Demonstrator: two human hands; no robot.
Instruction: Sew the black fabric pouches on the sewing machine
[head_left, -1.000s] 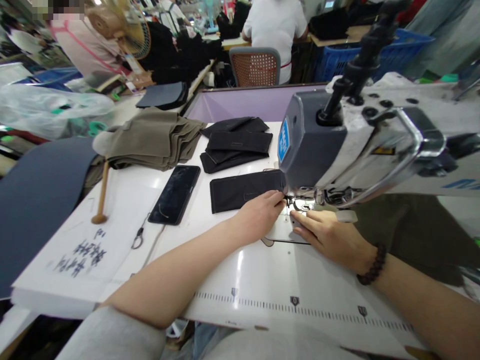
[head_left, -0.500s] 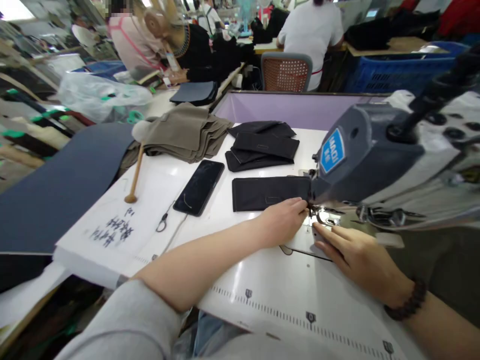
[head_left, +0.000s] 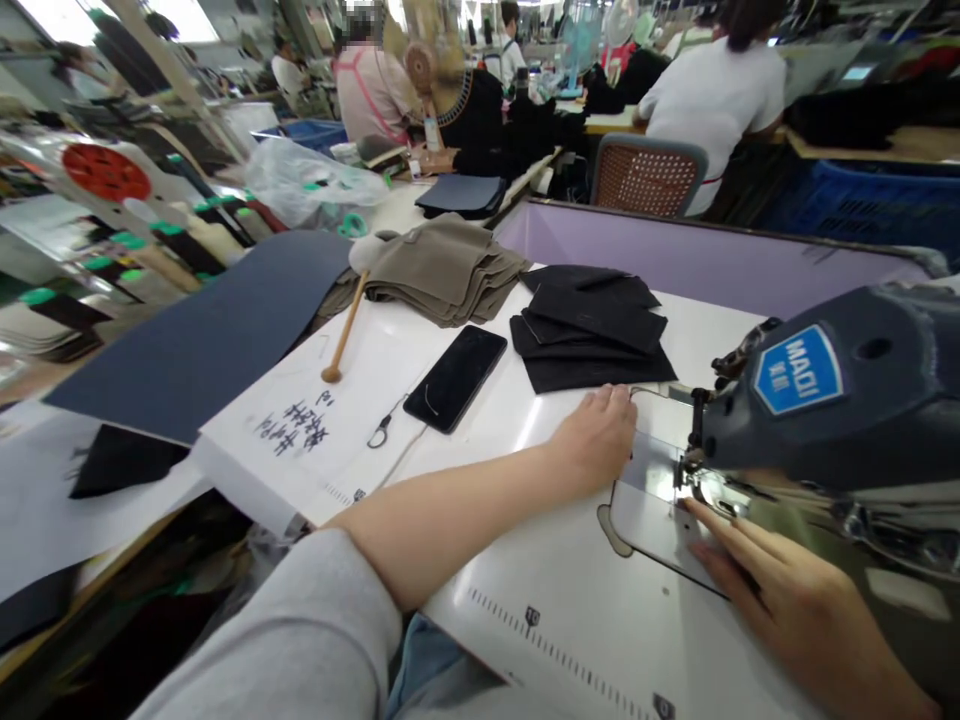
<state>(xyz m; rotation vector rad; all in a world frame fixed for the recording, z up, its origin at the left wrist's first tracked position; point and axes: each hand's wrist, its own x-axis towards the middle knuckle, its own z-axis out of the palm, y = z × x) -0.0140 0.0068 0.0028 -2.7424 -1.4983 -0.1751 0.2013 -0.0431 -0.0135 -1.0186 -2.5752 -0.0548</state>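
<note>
My left hand (head_left: 596, 440) lies low over the white table, its fingers extended at the near edge of a loose pile of black fabric pieces (head_left: 600, 330); no piece shows in its grasp. At the sewing machine (head_left: 810, 390), my right hand (head_left: 787, 590) rests with straightened fingers on the metal plate (head_left: 652, 515), fingertips close to the presser foot (head_left: 686, 475). Nothing is visible in that hand. Bare plate shows between my two hands.
Left of the black pile are a phone (head_left: 456, 378), a stack of brown fabric pieces (head_left: 442, 265) and a wooden-handled stick (head_left: 345, 335). Small thread snips (head_left: 380, 432) lie by the phone. Thread cones (head_left: 180, 245) stand far left. Other people sit working beyond.
The black piece beside the needle has moved away onto the pile, and my left hand has shifted away from the needle. My right hand stays by the presser foot. The view has swung left.
</note>
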